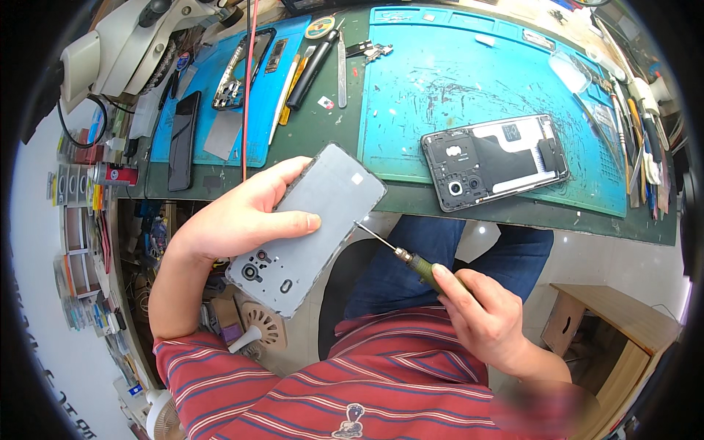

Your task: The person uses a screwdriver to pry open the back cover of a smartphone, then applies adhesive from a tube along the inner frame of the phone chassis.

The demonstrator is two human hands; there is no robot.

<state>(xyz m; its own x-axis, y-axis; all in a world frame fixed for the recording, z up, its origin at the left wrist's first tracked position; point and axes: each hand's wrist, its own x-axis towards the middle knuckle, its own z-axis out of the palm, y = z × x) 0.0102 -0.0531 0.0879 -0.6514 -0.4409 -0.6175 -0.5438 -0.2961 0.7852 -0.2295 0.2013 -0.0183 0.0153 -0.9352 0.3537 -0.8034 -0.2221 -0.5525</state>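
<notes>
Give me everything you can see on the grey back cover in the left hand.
The grey back cover is a flat, matte, plastic-looking panel with rounded corners and camera cutouts at its lower end. It is held tilted above the lap, off the bench, by the left hand. The thin tool in the right hand touches its right edge.

Left hand raised w/ forearm coming up from lower left, palm down, fingers curled over one long edge & thumb pressed flat across the face of what's held. Right hand lower right, wrist bent, fingers closed in pencil-style grip, index extended fwd toward left hand.
</notes>
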